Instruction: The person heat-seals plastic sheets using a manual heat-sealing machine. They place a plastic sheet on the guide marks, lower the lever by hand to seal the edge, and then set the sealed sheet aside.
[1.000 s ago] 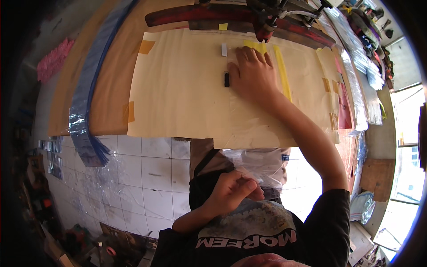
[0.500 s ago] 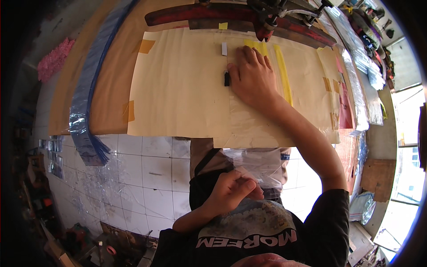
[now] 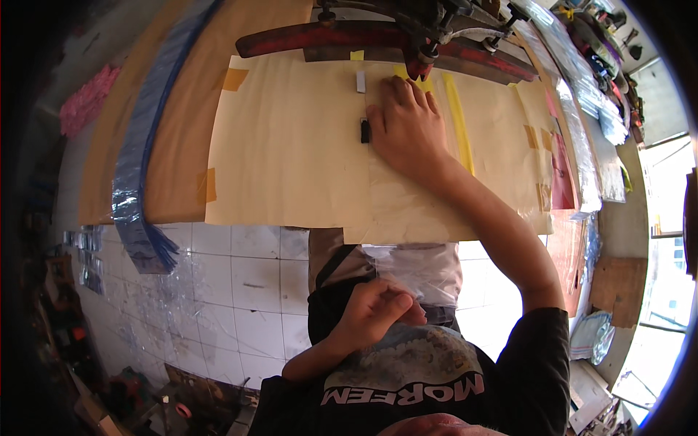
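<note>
My right hand (image 3: pixel 411 131) lies palm down with fingers stretched on a cream paper sheet (image 3: pixel 283 145) covering the worktable. Clear plastic film seems to lie under it, hard to make out against the paper. By its thumb is a small black block (image 3: pixel 365 131); a small white piece (image 3: pixel 360 81) is farther off. Just beyond the fingertips hangs a long red-and-dark bar (image 3: pixel 327 36) of a machine, with a red pointed part (image 3: pixel 418 67) close to them. Near my waist, my left hand (image 3: pixel 378 309) is closed, thumb against fingers, on a clear plastic sheet (image 3: pixel 414 272).
Yellow strips (image 3: pixel 458 120) and brown tape pieces (image 3: pixel 234 78) are stuck on the paper. A bundle of bluish plastic film (image 3: pixel 138 160) hangs over the table's left edge. More clear plastic (image 3: pixel 582 109) lies on the right. Scraps litter the white tiled floor (image 3: pixel 254 291).
The red bar and its pointed part sit slightly lower, nearer my right fingertips. The view has shifted a little. Both hands keep nearly the same pose.
</note>
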A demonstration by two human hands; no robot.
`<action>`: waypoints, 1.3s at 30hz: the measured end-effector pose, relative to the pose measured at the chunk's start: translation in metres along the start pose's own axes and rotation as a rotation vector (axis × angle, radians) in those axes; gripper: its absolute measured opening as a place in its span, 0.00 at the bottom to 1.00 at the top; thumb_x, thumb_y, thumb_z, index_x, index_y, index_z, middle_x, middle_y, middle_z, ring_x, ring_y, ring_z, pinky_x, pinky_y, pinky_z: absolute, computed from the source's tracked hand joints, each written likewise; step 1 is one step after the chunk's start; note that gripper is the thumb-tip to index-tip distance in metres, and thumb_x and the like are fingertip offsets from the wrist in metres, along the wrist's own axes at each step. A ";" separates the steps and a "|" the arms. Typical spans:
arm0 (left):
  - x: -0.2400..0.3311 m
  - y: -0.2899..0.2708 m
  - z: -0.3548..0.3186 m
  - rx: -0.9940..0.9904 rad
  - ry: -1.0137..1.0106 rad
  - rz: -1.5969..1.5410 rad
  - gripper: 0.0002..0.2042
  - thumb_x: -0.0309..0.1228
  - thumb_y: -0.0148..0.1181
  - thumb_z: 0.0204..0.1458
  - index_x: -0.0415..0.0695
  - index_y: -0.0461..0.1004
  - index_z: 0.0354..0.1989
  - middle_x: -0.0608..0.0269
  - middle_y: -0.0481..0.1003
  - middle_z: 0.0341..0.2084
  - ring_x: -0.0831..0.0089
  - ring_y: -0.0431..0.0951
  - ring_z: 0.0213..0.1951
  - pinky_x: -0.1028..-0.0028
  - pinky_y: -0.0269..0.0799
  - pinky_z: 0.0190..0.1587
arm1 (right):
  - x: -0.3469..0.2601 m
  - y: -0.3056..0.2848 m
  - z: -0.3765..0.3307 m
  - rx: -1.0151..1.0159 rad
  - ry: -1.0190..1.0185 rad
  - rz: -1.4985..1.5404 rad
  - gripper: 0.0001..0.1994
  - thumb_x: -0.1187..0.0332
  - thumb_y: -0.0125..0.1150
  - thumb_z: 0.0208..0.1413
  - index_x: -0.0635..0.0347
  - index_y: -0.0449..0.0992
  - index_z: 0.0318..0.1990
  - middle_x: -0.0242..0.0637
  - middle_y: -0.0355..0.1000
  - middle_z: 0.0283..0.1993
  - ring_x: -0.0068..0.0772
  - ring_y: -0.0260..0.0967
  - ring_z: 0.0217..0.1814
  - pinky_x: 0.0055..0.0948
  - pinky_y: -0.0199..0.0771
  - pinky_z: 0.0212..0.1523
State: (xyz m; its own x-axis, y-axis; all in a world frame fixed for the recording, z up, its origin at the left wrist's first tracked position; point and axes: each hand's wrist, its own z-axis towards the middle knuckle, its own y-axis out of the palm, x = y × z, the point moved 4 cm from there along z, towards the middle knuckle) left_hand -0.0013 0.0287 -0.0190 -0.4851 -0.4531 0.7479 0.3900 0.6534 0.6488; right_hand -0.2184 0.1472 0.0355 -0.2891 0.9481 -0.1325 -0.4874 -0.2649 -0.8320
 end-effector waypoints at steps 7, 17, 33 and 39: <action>0.000 0.001 0.001 0.014 -0.005 0.018 0.07 0.28 0.52 0.61 0.36 0.68 0.41 0.48 0.76 0.30 0.59 0.81 0.35 0.63 0.79 0.40 | 0.000 -0.004 0.001 -0.006 0.008 -0.011 0.21 0.60 0.46 0.58 0.68 0.67 0.51 0.52 0.65 0.56 0.53 0.61 0.60 0.47 0.58 0.62; -0.003 -0.012 0.006 0.022 0.011 0.078 0.06 0.28 0.53 0.61 0.37 0.69 0.37 0.56 0.78 0.30 0.72 0.80 0.35 0.72 0.76 0.42 | -0.028 -0.113 -0.047 -0.174 -0.029 0.692 0.10 0.70 0.59 0.53 0.68 0.76 0.40 0.52 0.73 0.40 0.50 0.73 0.42 0.40 0.73 0.41; -0.006 -0.013 0.009 0.038 0.036 0.043 0.06 0.27 0.52 0.61 0.37 0.70 0.35 0.57 0.78 0.29 0.73 0.79 0.35 0.74 0.75 0.42 | 0.007 -0.127 -0.121 -0.175 0.050 0.873 0.08 0.74 0.64 0.44 0.62 0.72 0.18 0.33 0.63 0.13 0.30 0.60 0.12 0.28 0.56 0.16; -0.005 -0.011 0.009 0.041 0.064 0.062 0.06 0.27 0.52 0.60 0.37 0.70 0.35 0.57 0.78 0.28 0.73 0.79 0.34 0.74 0.75 0.42 | 0.006 -0.134 -0.111 -0.189 -0.029 0.844 0.08 0.74 0.66 0.43 0.61 0.73 0.18 0.33 0.63 0.13 0.31 0.60 0.12 0.28 0.57 0.15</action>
State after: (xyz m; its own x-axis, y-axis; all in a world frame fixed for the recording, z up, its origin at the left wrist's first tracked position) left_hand -0.0103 0.0287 -0.0310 -0.4098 -0.4477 0.7947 0.3846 0.7052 0.5956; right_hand -0.0636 0.2081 0.0870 -0.5147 0.4422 -0.7345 0.0437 -0.8421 -0.5375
